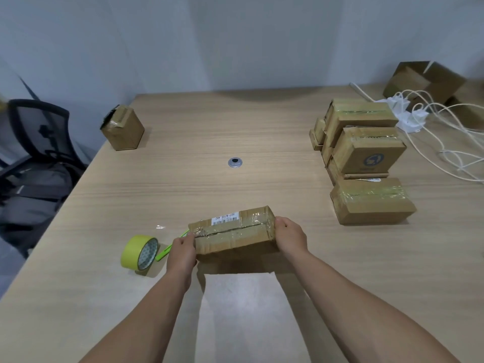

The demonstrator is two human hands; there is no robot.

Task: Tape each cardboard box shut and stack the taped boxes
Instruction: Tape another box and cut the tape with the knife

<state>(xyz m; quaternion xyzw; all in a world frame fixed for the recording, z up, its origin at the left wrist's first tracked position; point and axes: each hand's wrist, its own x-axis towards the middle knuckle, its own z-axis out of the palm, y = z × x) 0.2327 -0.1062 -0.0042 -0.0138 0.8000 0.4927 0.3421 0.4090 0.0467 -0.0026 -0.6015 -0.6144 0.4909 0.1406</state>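
Head view, going left to right. Far left, off the table (235, 121), a black chair (39, 132) is standing with a dark bag (34, 195) lying on its seat. Near the table's far-left edge a small box (123, 131) is sitting upright, old tape wrinkling on top. Near left, yellow tape (138, 252) is standing on edge, just beside a green tool (167, 248) lying flat; tool type too blurry to tell.

The left hand (182, 254) is gripping the box (235, 237) at its left end, grip closed on the cardboard. That box is sitting centre-near, long side running across, with clear tape shining along the top seam and a white label facing up. It is looking slightly raised, its shadow falling on the table below. Well behind it, a grommet (235, 162) is sitting mid-table.

The right hand (289, 235) is holding the box's right end, fingers curling over the top edge, grip closed on it too.

At right a stack (366, 142) of taped boxes is standing. One front box (372, 203) is lying alone just before it, greenish tape crossing its top. White cables (432, 132) and chargers (408, 116) are trailing beyond. At the far-right corner, open boxes (424, 79) are sitting.
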